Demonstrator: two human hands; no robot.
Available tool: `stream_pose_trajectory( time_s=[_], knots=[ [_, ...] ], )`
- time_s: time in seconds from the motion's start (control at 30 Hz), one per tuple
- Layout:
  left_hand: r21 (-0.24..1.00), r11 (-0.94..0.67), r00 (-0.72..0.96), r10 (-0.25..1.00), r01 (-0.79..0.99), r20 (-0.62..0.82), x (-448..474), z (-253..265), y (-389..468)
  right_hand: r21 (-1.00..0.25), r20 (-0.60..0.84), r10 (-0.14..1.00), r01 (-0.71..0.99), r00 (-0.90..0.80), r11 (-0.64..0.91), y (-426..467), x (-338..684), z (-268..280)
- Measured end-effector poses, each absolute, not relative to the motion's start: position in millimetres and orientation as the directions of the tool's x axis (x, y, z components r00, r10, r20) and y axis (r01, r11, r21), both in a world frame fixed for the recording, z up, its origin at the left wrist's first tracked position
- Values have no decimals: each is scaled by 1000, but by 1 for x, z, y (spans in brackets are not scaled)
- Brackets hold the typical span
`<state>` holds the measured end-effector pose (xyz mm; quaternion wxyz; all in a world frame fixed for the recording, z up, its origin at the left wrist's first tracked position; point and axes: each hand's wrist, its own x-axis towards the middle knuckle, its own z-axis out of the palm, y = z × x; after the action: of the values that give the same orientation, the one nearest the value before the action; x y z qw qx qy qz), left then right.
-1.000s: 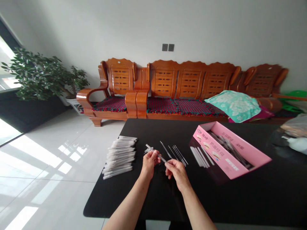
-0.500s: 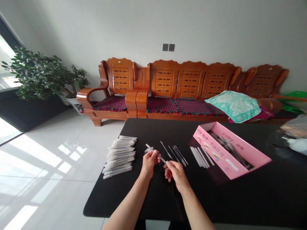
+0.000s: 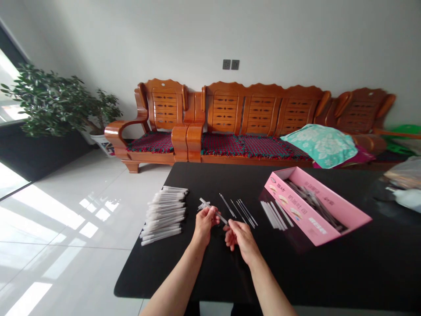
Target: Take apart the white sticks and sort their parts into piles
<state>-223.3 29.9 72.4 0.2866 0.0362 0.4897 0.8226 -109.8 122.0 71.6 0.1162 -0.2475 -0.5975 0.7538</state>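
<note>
I have left hand (image 3: 204,224) and right hand (image 3: 241,234) both pinching one slim grey pen barrel (image 3: 222,217), aslant above the tabletop (image 3: 362,263). End-fitting, I judge (right hand hides that end); next calls for steady alignment.

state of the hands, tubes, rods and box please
Left hand: closed around the grey tube
Right hand: pinching the tube's near end
Grey tube: held slanted
White tubes: piled, roughly parallel
Thin rods: lying loose
Pink box: open-topped, holding dark sticks
Pale tubes: lying beside the box
</note>
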Motion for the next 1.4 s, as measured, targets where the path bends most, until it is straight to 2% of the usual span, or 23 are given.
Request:
stream_pose_trajectory(
  time_s=[0.17,0.37,0.57,0.63,0.7,0.77,0.87,0.97,1.07,1.2,1.4],
  knots=[
    [832,-359,-837,506,-423,-208,-221,73,31,-987,-139,525,77,-840,-138,125,-108,74],
    [828,-372,-846,491,-420,-209,-219,72,33,-993,-92,534,117,-841,14,130,-105,79],
    [816,-411,-867,455,-406,-202,-227,75,31,-988,-153,507,117,-849,-101,128,-103,76],
    [818,-420,-874,447,-392,-190,-230,76,30,-987,-163,526,139,-835,-86,129,-103,73],
    [815,-437,-888,418,-381,-191,-233,75,28,-984,-136,561,177,-816,18,130,-102,69],
    [809,-452,-901,384,-375,-202,-235,74,26,-946,-46,600,228,-799,232,131,-102,65],
    [800,-463,-904,369,-381,-217,-237,71,25,-753,93,621,352,-779,555,128,-103,60],
    [793,-465,-897,381,-394,-222,-237,70,24,-565,125,615,454,-779,689,122,-106,57],
    [795,-458,-894,387,-398,-225,-235,70,23,-501,138,611,477,-780,722,119,-108,57],
    [800,-442,-889,394,-406,-233,-231,70,24,-579,210,631,425,-747,696,118,-110,61],
    [808,-403,-867,435,-429,-244,-224,71,27,-682,346,537,187,-770,707,123,-103,64]
  ],
)
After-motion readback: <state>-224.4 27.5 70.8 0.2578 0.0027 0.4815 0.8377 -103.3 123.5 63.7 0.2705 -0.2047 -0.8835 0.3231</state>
